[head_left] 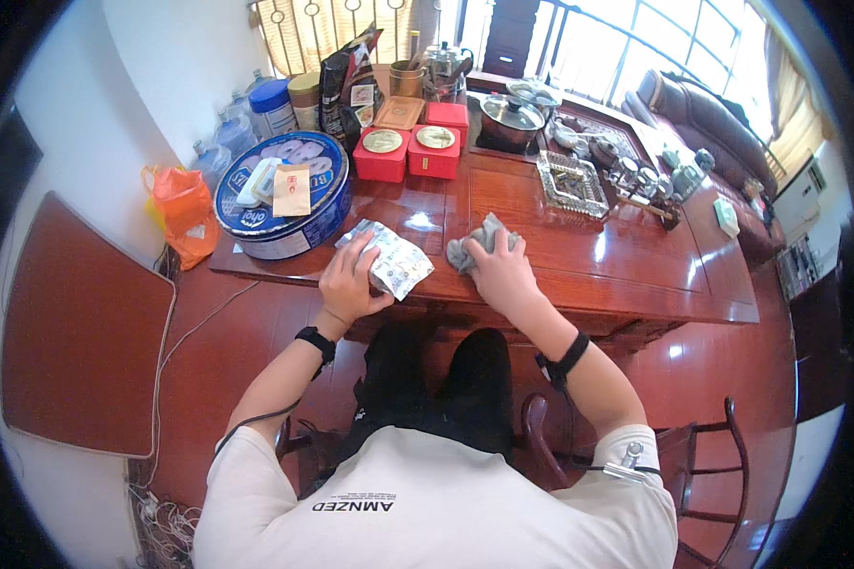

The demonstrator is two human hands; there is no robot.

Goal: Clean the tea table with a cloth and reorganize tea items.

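On the near edge of the wooden table (560,256), my left hand (349,280) is closed around a crinkled silver packet (389,258), lifting its end just off the wood. My right hand (499,273) lies flat, palm pressed on a grey cloth (479,242) that bunches out past my fingertips. The hands are apart, packet left of cloth. A round blue tin (285,194) stands just beyond the packet.
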